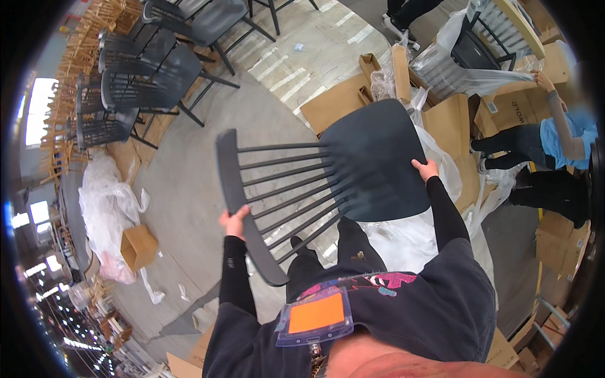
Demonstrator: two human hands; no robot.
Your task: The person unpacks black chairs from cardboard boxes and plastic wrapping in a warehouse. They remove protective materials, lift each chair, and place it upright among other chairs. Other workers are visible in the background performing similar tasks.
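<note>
A black spindle-back chair [377, 160] is held up in front of my body, its seat to the right and its backrest to the left. My left hand [236, 223] is closed round the curved top rail of the backrest. At the seat's right edge, my right hand [426, 169] grips the rim, its thumb on the upper face. Several thin spindles join the rail to the seat. Whatever lies under the seat, legs included, is hidden from me.
More black chairs [151, 79] stand at the upper left. Crumpled white plastic wrap [104, 205] and a small cardboard box [138, 247] lie on the left floor. Opened cardboard [449, 126] is at the right, where a person in a blue top [561, 142] handles a plastic-wrapped chair [476, 47].
</note>
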